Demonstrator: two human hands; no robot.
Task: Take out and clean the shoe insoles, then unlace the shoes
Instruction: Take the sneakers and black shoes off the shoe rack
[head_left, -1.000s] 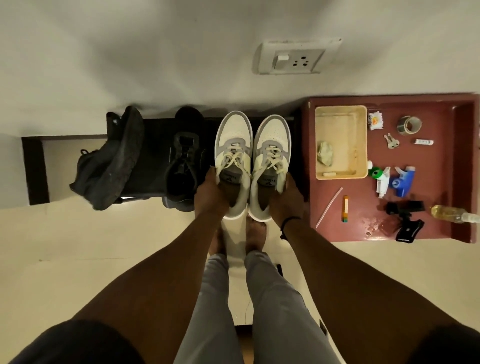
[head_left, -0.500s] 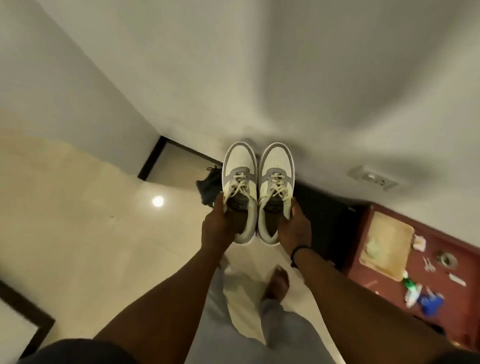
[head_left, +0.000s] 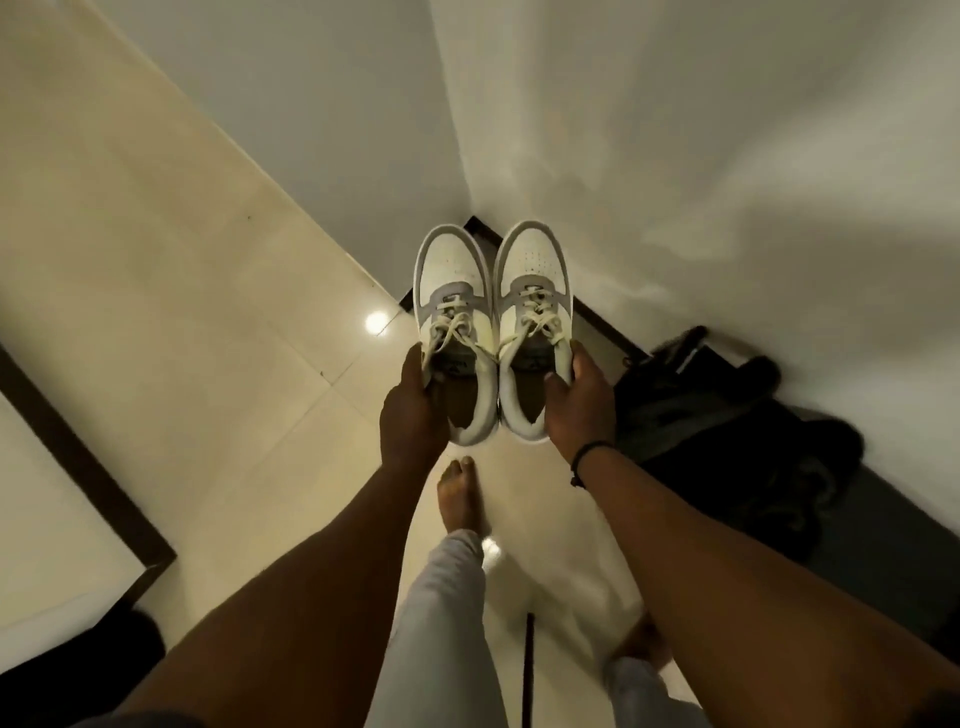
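I carry a pair of white and grey sneakers in the air, toes pointing away from me. My left hand (head_left: 413, 410) grips the collar of the left sneaker (head_left: 451, 275). My right hand (head_left: 576, 405) grips the collar of the right sneaker (head_left: 535, 265). Both shoes are laced with cream laces tied in bows. The insoles lie inside the shoes, mostly hidden by my thumbs and the tongues.
Cream tiled floor (head_left: 182, 270) lies below, meeting a white wall with a dark skirting. Dark shoes on a black rack (head_left: 717, 415) stand to the right. A dark-framed edge (head_left: 78, 457) runs at lower left. My bare feet stand on the tiles below the sneakers.
I have lifted the sneakers off the black rack and turned left with them. The red tray with tools has left the view.
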